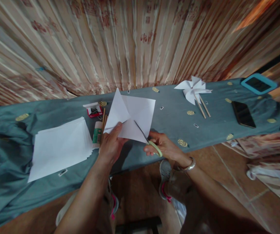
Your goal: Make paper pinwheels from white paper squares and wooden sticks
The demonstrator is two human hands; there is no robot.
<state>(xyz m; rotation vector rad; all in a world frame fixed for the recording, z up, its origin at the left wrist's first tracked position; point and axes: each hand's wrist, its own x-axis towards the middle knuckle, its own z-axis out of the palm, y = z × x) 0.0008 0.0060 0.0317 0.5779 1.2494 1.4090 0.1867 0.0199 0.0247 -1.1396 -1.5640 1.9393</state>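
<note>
A white sheet of paper is held up over the table by my left hand, its thumb on top near the lower left edge. Cuts run in from the corners, and one flap stands raised at the left. My right hand grips scissors with pale green handles. Their blade lies along the paper's lower right part, the tip pointing toward the middle. Beside my left hand are a green-and-white glue stick and several thin wooden sticks, partly hidden by the paper and hand.
A stack of white paper lies at the left, with a small red-and-white open box behind it. To the right are paper pinwheels on sticks, a black phone and a blue-framed device. A curtain hangs behind the cloth-covered table.
</note>
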